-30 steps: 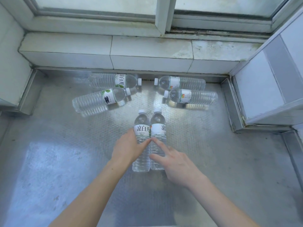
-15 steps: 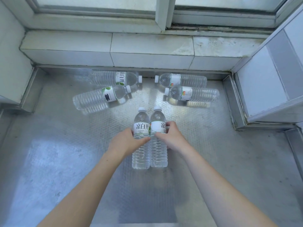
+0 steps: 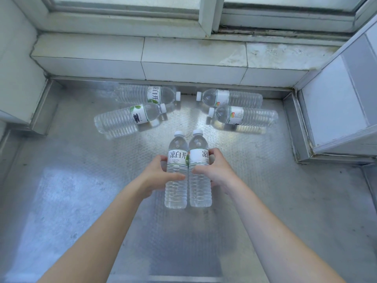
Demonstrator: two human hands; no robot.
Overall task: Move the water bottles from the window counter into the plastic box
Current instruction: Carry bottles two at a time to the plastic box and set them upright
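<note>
Gripping one upright bottle in each hand, we are curling our left hand round the left bottle and our right hand round the right bottle, mid-counter, long axes vertical, touching.

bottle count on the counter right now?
6. Two side by side at centre, the left bottle in the left hand, the right bottle in the right hand. Four lie near the sill. None seems hidden.
</note>
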